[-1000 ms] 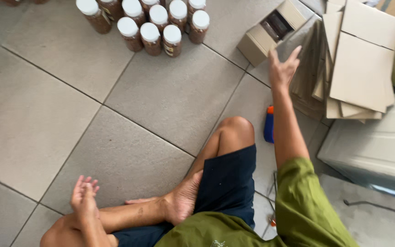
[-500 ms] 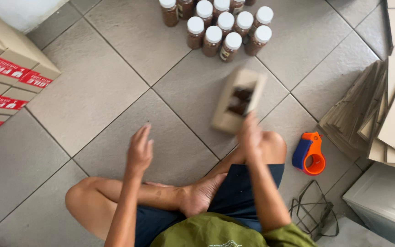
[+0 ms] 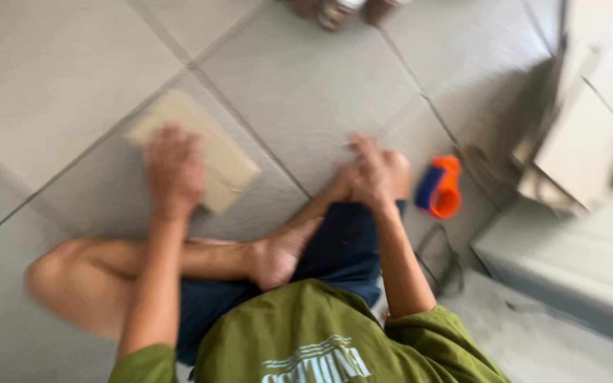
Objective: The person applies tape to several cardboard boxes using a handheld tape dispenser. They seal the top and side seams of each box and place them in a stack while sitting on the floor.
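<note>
Left hand (image 3: 173, 170) rests flat, fingers spread, on a folded cardboard box (image 3: 196, 150) lying on the tiled floor (image 3: 306, 78). Right hand (image 3: 376, 172) sits loosely curled and empty by the knee, near an orange tape dispenser (image 3: 440, 187). With only one palm pressing, the box may slide on the smooth tile.

Flat tan cardboard box (image 3: 196, 157), rectangular, blurred by motion. Lies slantwise on the grey tiled floor (image 3: 306, 85), across a grout line. Partly covered by the left hand (image 3: 174, 170) resting on top.
</note>
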